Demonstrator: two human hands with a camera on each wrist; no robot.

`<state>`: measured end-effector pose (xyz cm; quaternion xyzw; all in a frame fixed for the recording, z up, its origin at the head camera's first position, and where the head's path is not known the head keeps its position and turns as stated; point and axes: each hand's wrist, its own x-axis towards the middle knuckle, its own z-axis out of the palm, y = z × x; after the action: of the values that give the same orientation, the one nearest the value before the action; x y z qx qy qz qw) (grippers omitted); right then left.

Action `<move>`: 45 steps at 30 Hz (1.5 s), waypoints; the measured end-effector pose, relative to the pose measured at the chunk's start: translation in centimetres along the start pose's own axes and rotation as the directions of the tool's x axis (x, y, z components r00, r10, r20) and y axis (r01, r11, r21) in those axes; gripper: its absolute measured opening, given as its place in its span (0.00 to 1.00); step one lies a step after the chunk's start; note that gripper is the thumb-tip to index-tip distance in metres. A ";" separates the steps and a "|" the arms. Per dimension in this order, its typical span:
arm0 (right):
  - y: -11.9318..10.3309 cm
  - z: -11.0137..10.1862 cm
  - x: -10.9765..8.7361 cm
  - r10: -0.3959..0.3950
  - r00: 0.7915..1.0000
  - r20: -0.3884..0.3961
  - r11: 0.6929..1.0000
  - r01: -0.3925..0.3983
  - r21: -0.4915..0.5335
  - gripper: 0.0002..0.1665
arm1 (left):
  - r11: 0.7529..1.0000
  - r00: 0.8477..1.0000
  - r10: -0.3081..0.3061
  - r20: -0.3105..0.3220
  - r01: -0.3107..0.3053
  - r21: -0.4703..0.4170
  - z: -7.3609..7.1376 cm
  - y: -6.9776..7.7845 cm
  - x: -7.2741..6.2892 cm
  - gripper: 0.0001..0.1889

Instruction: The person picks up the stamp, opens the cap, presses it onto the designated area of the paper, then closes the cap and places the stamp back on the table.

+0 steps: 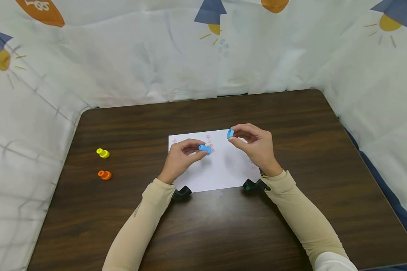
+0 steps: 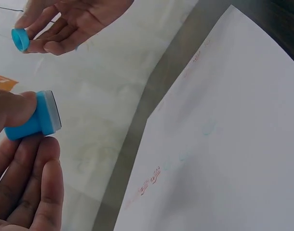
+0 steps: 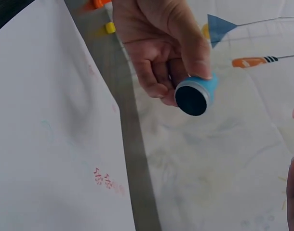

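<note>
Between thumb and fingers, my left hand (image 1: 180,159) pinches a small blue toy stamp (image 1: 205,149) above the paper. Its uncovered end, a dark round face (image 3: 191,100) inside a pale ring, shows in the right wrist view. My right hand (image 1: 260,147) pinches the stamp's blue cap (image 1: 230,133) by its edge, held apart from the stamp with its hollow side showing in the left wrist view. Under both hands lies a white sheet of paper (image 1: 211,177) bearing several small red stamp prints (image 3: 102,178) and a faint blue mark (image 3: 47,131).
A yellow stamp (image 1: 103,153) and an orange stamp (image 1: 104,175) stand apart on the left side of the dark wooden table (image 1: 139,124). A printed white curtain (image 1: 149,56) surrounds the table's back and sides. Each wrist wears a black camera strap (image 1: 182,193).
</note>
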<state>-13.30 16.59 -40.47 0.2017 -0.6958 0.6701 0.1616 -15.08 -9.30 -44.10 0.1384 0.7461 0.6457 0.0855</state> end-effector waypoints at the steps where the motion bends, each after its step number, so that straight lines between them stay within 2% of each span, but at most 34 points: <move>1: 0.0 0.1 0.0 -0.003 1.000 0.003 1.000 0.003 0.000 0.17 | 1.000 1.000 -0.005 0.000 0.005 -0.018 -0.1 0.1 0.0 0.20; 7: 0.3 0.6 0.0 -0.001 1.000 0.023 1.000 0.001 0.007 0.17 | 0.986 1.000 -0.012 -0.014 0.010 -0.166 -0.7 0.9 -0.2 0.21; 9: 0.3 0.9 0.1 0.003 0.999 0.033 1.000 -0.003 0.007 0.17 | 0.983 1.000 -0.001 -0.027 -0.004 -0.186 -0.9 1.2 -0.2 0.20; 15: 0.1 1.7 0.3 0.029 0.998 0.053 1.000 -0.029 -0.002 0.17 | 0.980 0.999 -0.001 -0.049 -0.008 -0.196 -1.3 1.9 -0.5 0.19; 23: -0.3 3.1 0.2 0.066 0.994 0.085 0.998 -0.068 0.016 0.17 | 0.972 0.999 -0.006 -0.033 -0.002 -0.236 -1.6 2.8 -1.1 0.18; 35: -0.2 4.9 -0.1 0.071 0.987 0.144 0.996 -0.079 0.052 0.17 | 0.975 0.997 0.030 -0.068 -0.044 -0.218 -1.7 3.2 -1.4 0.18; 45: -0.2 5.5 -0.3 0.105 0.980 0.167 0.992 -0.114 0.045 0.17 | 0.963 0.996 0.013 -0.093 -0.037 -0.267 -1.7 3.4 -1.5 0.16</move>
<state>-12.69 11.10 -40.75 0.2221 -0.6985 0.6776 0.0609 -13.81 -10.92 -40.56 0.1054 0.6532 0.7473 0.0613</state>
